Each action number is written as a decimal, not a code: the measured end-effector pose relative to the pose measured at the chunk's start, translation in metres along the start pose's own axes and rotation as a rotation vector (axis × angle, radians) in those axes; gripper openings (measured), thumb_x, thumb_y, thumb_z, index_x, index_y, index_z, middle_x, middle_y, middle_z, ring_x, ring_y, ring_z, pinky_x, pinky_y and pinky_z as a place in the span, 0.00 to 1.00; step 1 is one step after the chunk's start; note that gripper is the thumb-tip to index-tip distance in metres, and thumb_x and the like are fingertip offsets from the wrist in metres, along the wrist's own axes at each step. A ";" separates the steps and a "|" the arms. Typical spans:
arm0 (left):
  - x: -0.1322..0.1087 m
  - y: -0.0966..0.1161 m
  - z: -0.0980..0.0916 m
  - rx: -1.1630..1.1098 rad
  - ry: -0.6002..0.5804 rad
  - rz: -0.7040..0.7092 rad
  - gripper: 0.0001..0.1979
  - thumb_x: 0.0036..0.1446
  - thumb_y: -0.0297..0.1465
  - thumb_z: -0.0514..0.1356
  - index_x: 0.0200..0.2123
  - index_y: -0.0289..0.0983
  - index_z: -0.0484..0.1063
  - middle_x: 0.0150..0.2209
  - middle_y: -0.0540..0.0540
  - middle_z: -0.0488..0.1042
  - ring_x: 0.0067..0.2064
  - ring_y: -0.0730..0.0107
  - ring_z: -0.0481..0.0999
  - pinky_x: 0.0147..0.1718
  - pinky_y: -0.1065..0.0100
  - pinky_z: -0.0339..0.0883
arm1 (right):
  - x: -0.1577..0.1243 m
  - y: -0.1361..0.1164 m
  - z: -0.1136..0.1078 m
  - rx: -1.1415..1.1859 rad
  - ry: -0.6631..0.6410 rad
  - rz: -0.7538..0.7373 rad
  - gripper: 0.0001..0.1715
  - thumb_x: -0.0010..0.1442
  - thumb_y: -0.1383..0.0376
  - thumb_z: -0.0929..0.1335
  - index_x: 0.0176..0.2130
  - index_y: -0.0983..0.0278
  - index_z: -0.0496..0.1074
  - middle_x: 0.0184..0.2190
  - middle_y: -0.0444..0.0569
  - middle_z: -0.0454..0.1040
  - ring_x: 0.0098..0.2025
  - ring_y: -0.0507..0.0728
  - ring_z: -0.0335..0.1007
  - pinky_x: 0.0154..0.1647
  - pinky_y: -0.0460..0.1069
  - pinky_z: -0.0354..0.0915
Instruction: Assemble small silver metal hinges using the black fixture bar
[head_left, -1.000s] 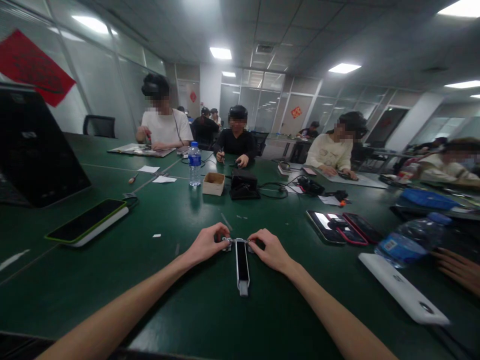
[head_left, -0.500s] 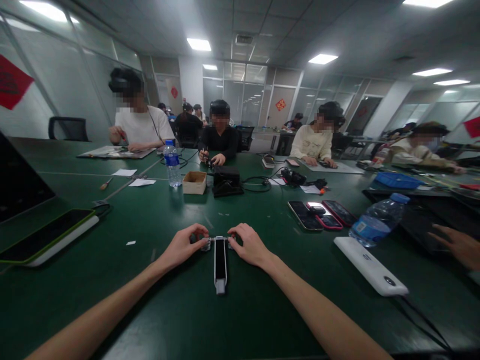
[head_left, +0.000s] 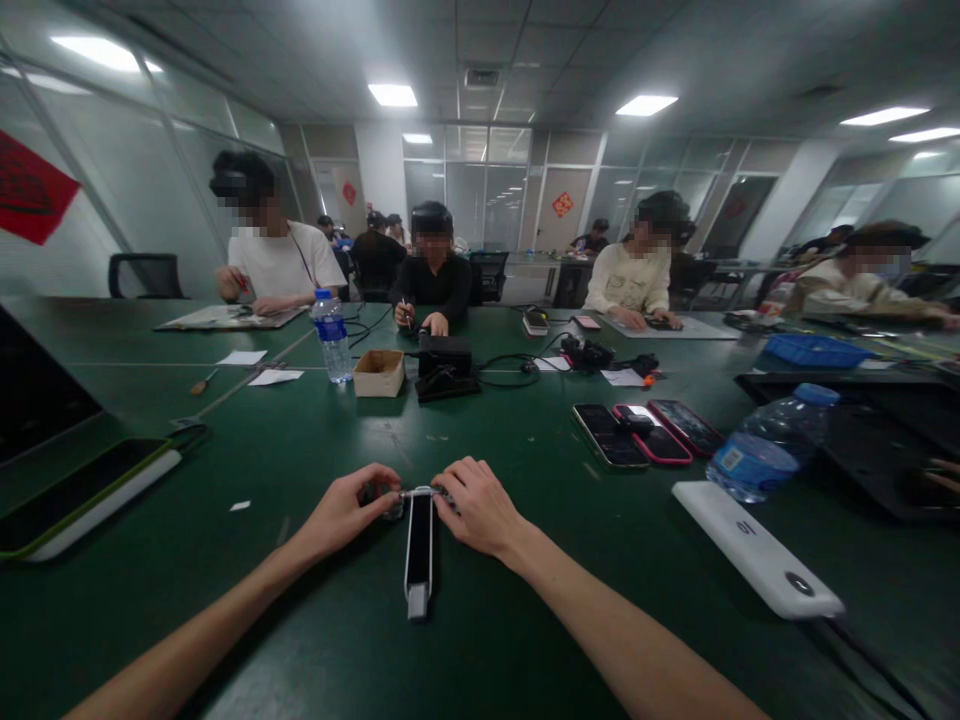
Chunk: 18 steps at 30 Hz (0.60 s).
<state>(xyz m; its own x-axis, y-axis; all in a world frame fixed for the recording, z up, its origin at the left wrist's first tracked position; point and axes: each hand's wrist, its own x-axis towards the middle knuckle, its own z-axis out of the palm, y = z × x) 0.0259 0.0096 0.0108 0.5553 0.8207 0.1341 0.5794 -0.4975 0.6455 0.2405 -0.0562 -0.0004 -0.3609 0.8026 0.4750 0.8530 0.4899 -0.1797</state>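
On the green table (head_left: 525, 610) in front of me lies a narrow, long white frame (head_left: 409, 570) with a black inset and a pale block at its near end. A thin rod crosses its far end. At the rod's left end my left hand (head_left: 345, 512) pinches a small greyish, wheel-like part (head_left: 393, 508) between thumb and fingers. My right hand (head_left: 481, 512) is closed over the rod's right end, on a similar small part (head_left: 448, 490) that its fingers mostly hide. The frame rests flat between both hands.
Right of my arms lie a white power bank (head_left: 754, 550) with a cable, a tilted water bottle (head_left: 765, 450) and several phones (head_left: 611, 435). A small box (head_left: 379, 374) and an upright bottle (head_left: 332, 340) stand ahead. At left are a green-edged phone (head_left: 82, 490) and a laptop (head_left: 37, 390).
My view has shifted slightly, so the frame and hands appear lower and further left. My right hand has closed in towards the frame's far end. The hand at the far right has mostly withdrawn.
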 end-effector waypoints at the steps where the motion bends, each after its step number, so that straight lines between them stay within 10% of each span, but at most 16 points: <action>1: 0.000 0.000 0.000 0.000 -0.002 0.002 0.16 0.52 0.42 0.56 0.38 0.37 0.71 0.32 0.49 0.75 0.28 0.69 0.68 0.28 0.70 0.60 | 0.000 0.000 0.001 -0.002 0.001 0.000 0.10 0.62 0.66 0.63 0.41 0.67 0.70 0.38 0.52 0.71 0.40 0.56 0.62 0.39 0.50 0.57; 18: -0.001 0.001 -0.001 -0.017 -0.032 0.029 0.14 0.54 0.40 0.56 0.38 0.38 0.72 0.33 0.49 0.75 0.31 0.68 0.70 0.30 0.70 0.62 | 0.000 0.001 -0.001 0.011 -0.011 0.035 0.11 0.62 0.65 0.62 0.42 0.66 0.70 0.39 0.52 0.70 0.42 0.57 0.62 0.40 0.50 0.58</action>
<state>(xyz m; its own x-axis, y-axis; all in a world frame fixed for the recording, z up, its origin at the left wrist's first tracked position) 0.0251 0.0084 0.0117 0.5910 0.7963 0.1290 0.5524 -0.5160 0.6547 0.2416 -0.0562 0.0002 -0.3354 0.8229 0.4587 0.8610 0.4654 -0.2053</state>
